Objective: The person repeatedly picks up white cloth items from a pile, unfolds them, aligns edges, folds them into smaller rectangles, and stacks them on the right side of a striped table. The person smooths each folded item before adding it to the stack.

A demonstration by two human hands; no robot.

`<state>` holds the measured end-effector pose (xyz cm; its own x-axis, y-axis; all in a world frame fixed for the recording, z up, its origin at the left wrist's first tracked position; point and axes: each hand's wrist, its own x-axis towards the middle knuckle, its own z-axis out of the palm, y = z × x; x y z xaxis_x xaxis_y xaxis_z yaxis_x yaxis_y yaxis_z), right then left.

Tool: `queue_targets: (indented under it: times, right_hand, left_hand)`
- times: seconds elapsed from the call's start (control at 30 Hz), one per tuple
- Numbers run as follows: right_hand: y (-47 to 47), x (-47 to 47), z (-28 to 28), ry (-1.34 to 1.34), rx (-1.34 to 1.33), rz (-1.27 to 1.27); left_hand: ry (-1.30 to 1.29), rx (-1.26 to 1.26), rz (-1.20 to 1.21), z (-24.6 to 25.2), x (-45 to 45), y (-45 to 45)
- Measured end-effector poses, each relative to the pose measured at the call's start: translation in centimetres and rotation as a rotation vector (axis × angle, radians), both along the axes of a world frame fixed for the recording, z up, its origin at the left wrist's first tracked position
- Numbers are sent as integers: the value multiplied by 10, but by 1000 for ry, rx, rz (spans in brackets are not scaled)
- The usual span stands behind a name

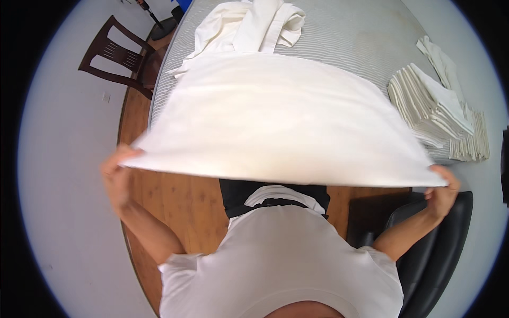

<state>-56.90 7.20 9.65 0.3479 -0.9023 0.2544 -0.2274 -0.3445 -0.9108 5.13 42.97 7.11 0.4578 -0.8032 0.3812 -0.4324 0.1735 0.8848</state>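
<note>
A white cloth (274, 119) is stretched wide between my two hands, its near edge pulled nearly straight in front of my waist. My left hand (119, 169) pinches the near left corner and looks blurred. At the near right corner, my right hand (443, 190) grips the fabric between thumb and fingers. The cloth's far part reaches over the striped mattress (350, 35) and hides much of its near side. Just beyond the cloth's far edge lies a crumpled heap of white fabric (250, 24).
Folded white cloths stand in a leaning stack (429, 105) on the mattress's right, with another folded pile (471, 135) beside it by the wall. A dark wooden chair (119, 55) is at the far left. A black padded chair (433, 238) sits near my right arm.
</note>
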Motion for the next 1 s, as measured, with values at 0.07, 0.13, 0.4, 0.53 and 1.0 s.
queue_targets:
  times: [0.07, 0.13, 0.4, 0.53, 1.0]
  right_hand:
    - [20, 6, -46, 154, 252, -25]
    - [30, 19, -80, 259, 467, -4]
    - [-15, 45, -95, 220, 211, 123]
    - [-84, 82, -101, 8, 66, -20]
    - [-167, 133, -174, -46, 302, -248]
  left_hand:
    - [119, 301, 107, -38, -28, 4]
    - [219, 435, 124, -67, -49, -1]
    - [77, 260, 119, -84, -24, -44]
    - [111, 254, 163, -69, 30, -122]
    - [26, 459, 460, -132, 37, -206]
